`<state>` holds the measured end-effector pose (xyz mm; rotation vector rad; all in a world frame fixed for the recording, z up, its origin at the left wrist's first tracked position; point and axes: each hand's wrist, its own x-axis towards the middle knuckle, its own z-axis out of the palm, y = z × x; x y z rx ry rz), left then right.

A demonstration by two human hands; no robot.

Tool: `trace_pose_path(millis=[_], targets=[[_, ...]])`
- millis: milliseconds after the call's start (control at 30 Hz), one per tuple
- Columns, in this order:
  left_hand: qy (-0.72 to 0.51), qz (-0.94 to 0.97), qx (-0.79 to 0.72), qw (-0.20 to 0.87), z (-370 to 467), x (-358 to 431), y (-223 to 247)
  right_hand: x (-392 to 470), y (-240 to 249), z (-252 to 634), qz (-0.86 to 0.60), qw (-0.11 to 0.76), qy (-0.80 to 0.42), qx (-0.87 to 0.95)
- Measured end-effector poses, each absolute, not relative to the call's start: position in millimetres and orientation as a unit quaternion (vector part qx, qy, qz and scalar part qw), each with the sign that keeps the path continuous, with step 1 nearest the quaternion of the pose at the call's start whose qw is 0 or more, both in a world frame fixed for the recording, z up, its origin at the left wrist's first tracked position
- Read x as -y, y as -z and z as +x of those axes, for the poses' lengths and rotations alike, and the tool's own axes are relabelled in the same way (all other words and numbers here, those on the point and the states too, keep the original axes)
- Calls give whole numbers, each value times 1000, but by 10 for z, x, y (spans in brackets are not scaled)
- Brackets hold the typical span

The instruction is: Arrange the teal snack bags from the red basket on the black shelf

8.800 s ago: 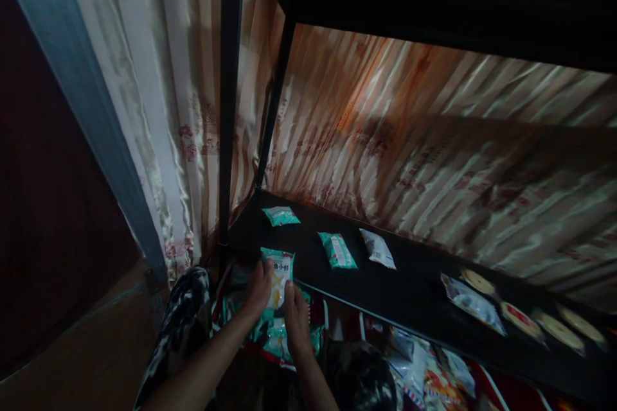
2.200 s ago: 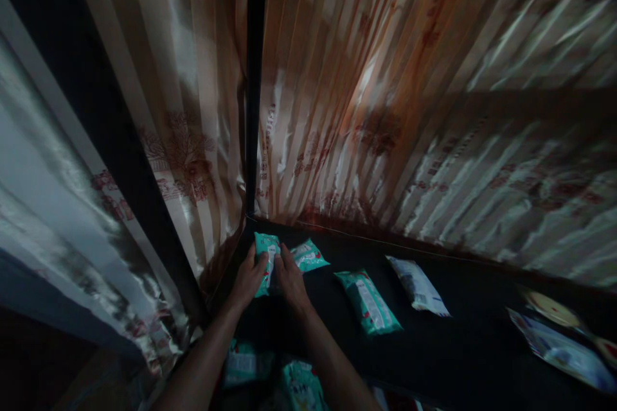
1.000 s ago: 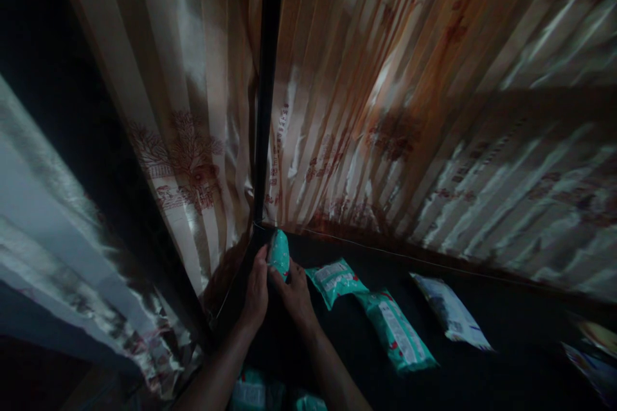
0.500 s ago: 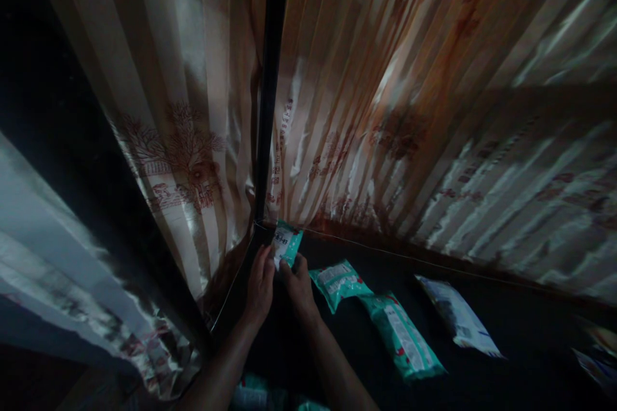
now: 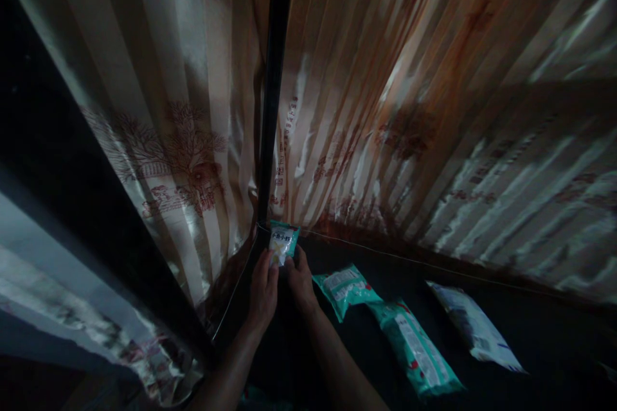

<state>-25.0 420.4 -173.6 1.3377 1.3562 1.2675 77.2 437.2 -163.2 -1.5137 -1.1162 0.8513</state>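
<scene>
A teal and white snack bag with dark printed characters stands roughly upright at the far corner of the black surface. My left hand grips its lower left side, fingers closed against it. On the lower right side, my right hand pinches the same bag with the thumb in front. The bag's bottom edge is partly hidden by my fingers. To the right of my hands lies a teal bag, its end touching a second teal bag nearer to me.
Farther right lies a white and blue bag on the black surface. Pleated curtains with reddish tree prints enclose the back and left. A dark post rises at the corner, and a thick dark bar slants along the left.
The held bag has tilted from leaning right to more upright, shifting slightly left, and more of its front print shows. The view has turned a little, so the lying bags appear farther right.
</scene>
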Motion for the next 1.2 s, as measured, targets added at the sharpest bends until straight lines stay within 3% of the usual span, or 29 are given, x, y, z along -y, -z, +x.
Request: trace_pose_path(millis=[533, 867, 1200], targets=[[-503, 511, -564, 409, -235, -4297, 1820, -4614, 1659, 663, -637, 474, -360, 490], [-519, 496, -539, 441, -275, -4354, 1881, -4653, 1740, 592, -673, 423, -209, 570], [-514, 509, -518, 457, -266, -4348, 1874, -4719, 1781, 681, -648, 459, -223, 565]])
